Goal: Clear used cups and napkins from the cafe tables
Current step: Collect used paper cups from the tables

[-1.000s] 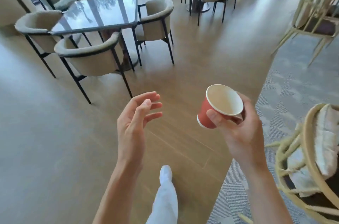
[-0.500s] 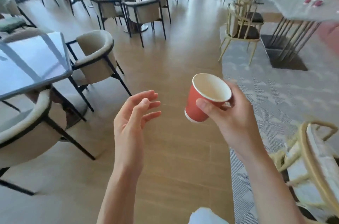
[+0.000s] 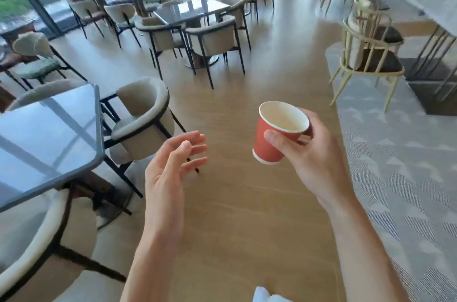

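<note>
Right hand (image 3: 314, 160) fingers (image 3: 274, 139) grip the red cup (image 3: 272, 143).

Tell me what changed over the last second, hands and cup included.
The view swung from the floor and one glass-topped table up toward the room, bringing the windows and more tables into sight. Nothing was taken hold of or let go. The right hand holds the red paper cup as before, and the left hand stays open and empty.
</note>
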